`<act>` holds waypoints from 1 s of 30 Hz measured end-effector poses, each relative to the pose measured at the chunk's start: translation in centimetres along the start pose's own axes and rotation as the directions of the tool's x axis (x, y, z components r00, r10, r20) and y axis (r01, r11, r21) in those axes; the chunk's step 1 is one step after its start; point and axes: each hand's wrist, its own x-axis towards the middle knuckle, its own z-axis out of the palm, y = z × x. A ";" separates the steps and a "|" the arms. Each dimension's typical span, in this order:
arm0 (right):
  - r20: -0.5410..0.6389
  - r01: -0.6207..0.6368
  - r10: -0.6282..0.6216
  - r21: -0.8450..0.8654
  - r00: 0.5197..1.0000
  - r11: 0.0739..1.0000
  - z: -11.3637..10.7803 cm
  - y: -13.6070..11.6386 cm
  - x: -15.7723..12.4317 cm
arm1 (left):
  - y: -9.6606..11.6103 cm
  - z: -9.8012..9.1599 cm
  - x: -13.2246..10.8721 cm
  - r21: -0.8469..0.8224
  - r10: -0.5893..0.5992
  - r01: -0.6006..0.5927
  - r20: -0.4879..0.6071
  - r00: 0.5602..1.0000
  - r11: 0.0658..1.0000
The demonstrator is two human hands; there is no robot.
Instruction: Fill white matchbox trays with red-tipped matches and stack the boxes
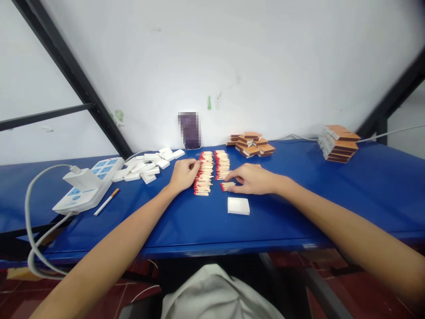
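Note:
Red-tipped matches lie in two rows, a longer left row (206,173) and a right row (223,165). My left hand (186,174) rests at the head side of the left row, fingers curled; whether anything is in them is hidden. Just below the right row, my right hand (251,179) has its thumb and index finger around a small bunch of matches (228,186), the red heads facing left. A white matchbox tray (238,206) sits in front of the right hand, apparently with its closed side up.
Several white matchbox trays (142,166) are heaped at left, near a power strip (83,190) with cable and a cigarette (106,202). Brown matchboxes (251,144) pile up at the back; more boxes (339,144) stack at right. A phone (190,130) leans on the wall.

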 end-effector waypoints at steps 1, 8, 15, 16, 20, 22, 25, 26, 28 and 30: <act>0.002 -0.003 0.003 -0.002 1.000 1.000 0.0 0.0 0.0 | 0.0 0.0 0.0 0.001 0.001 -0.001 0.000 1.000 1.000; -0.003 0.019 -0.019 -0.014 1.000 1.000 0.0 -0.3 0.1 | 0.0 0.1 0.0 0.003 0.018 -0.018 -0.008 1.000 1.000; -0.012 0.046 -0.046 0.001 0.999 0.999 -0.1 -0.5 0.0 | 1.3 -0.9 -0.5 0.015 0.117 -0.116 -0.143 0.983 0.993; -0.014 0.043 -0.043 0.003 0.999 0.999 -0.1 -0.5 0.0 | 1.9 -1.1 -0.7 0.020 0.147 -0.146 -0.158 0.976 0.989; -0.035 0.058 -0.057 0.013 0.998 0.998 0.1 -0.4 0.1 | 4.3 -1.0 -2.1 0.007 0.351 -0.351 -0.042 0.936 0.936; -0.047 0.085 -0.084 0.014 0.995 0.996 0.2 -0.2 0.1 | 5.4 -0.6 -2.8 -0.016 0.481 -0.481 0.094 0.872 0.876; -0.055 0.099 -0.099 -0.002 0.994 0.995 0.4 0.0 0.3 | 6.5 -0.1 -3.4 0.028 0.581 -0.600 0.217 0.785 0.800; -0.054 0.093 -0.093 -0.009 0.994 0.996 0.4 0.1 0.3 | 6.7 -0.1 -3.5 0.050 0.610 -0.638 0.246 0.753 0.768; -0.049 0.076 -0.077 -0.018 0.996 0.997 0.5 0.2 0.4 | 7.0 -0.2 -3.6 0.083 0.655 -0.701 0.292 0.696 0.708; -0.043 0.073 -0.074 -0.009 0.996 0.997 0.6 0.3 0.4 | 7.0 -0.3 -3.7 0.089 0.681 -0.737 0.322 0.658 0.670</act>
